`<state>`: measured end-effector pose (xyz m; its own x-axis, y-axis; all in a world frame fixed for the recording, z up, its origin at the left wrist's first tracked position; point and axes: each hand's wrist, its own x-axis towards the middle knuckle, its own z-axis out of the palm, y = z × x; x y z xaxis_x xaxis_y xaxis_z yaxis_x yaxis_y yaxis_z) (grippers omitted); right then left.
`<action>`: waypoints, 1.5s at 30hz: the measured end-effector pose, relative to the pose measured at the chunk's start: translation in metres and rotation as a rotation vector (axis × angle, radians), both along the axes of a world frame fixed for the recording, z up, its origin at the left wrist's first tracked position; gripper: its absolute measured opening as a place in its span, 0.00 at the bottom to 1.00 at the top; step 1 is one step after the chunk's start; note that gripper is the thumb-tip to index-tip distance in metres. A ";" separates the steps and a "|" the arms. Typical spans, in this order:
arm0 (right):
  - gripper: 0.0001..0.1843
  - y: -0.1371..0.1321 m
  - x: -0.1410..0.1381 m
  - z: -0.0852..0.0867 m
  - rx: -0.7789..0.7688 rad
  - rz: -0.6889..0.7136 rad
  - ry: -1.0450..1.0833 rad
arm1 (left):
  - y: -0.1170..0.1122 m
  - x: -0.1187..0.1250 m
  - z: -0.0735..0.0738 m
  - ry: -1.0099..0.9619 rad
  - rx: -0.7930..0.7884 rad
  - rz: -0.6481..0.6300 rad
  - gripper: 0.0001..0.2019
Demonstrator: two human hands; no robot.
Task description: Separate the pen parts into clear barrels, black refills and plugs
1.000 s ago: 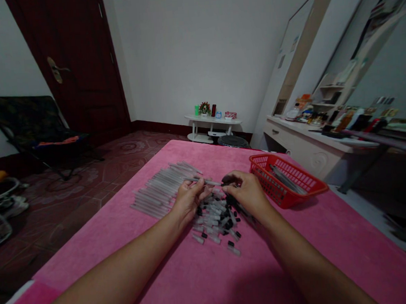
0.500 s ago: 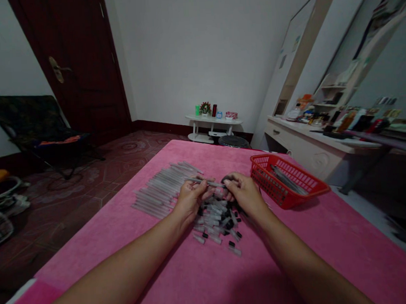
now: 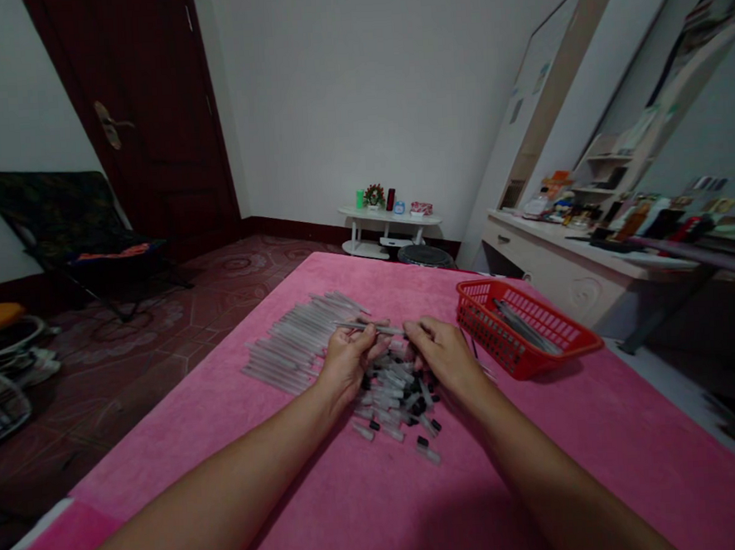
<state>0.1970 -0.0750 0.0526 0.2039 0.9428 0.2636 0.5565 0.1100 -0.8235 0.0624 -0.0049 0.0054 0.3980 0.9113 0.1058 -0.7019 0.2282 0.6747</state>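
Note:
My left hand is closed round a thin grey pen barrel that lies across toward the right. Fingers of my right hand are pinched at the barrel's right end; what they hold there is hidden. Both hands hover over a heap of small clear and black pen caps on the pink table cover. A row of clear pen barrels lies to the left of my left hand. A red plastic basket with several pens inside stands right of my right hand.
A dark door and a folding chair are at the left. A low white stand with small items sits against the far wall. A dresser crowded with bottles runs along the right.
My right hand has moved left, up to the end of the barrel held in my left hand. The view has shifted slightly.

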 end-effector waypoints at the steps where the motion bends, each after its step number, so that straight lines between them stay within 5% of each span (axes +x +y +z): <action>1: 0.12 0.000 0.000 0.000 0.011 0.000 0.013 | 0.000 0.000 0.000 0.002 0.001 0.003 0.13; 4: 0.08 0.001 0.003 0.000 0.037 -0.011 -0.020 | -0.002 0.000 0.000 0.018 0.011 -0.008 0.13; 8: 0.19 0.000 0.009 0.003 0.001 -0.032 -0.128 | -0.004 0.000 0.001 0.039 0.024 -0.019 0.13; 13: 0.08 -0.001 0.010 0.009 0.036 -0.003 -0.195 | -0.002 0.000 0.001 0.033 -0.001 -0.004 0.12; 18: 0.21 -0.003 0.006 0.010 -0.030 -0.046 -0.258 | 0.000 0.000 0.000 0.032 -0.002 -0.006 0.13; 22: 0.12 -0.003 0.005 0.007 0.010 0.003 -0.220 | 0.001 0.000 -0.001 0.000 -0.028 0.019 0.13; 27: 0.22 -0.001 0.007 0.003 -0.124 0.039 -0.057 | 0.001 0.000 0.000 0.008 0.024 -0.019 0.12; 31: 0.12 0.000 0.007 0.004 -0.039 0.016 -0.066 | -0.001 0.000 0.001 0.009 0.035 -0.011 0.12; 36: 0.22 -0.002 0.006 0.006 -0.077 0.023 -0.097 | -0.002 -0.001 0.003 0.017 0.042 -0.028 0.12; 41: 0.12 -0.004 0.005 0.007 -0.059 0.012 -0.066 | 0.000 -0.001 0.001 0.024 0.044 -0.009 0.13; 45: 0.19 -0.002 0.004 0.005 -0.151 0.063 0.043 | 0.002 0.000 -0.002 0.029 0.060 -0.020 0.13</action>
<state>0.2012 -0.0773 0.0579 0.1511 0.9823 0.1106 0.5163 0.0170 -0.8563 0.0622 -0.0034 0.0039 0.4198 0.8955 0.1481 -0.6779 0.2008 0.7072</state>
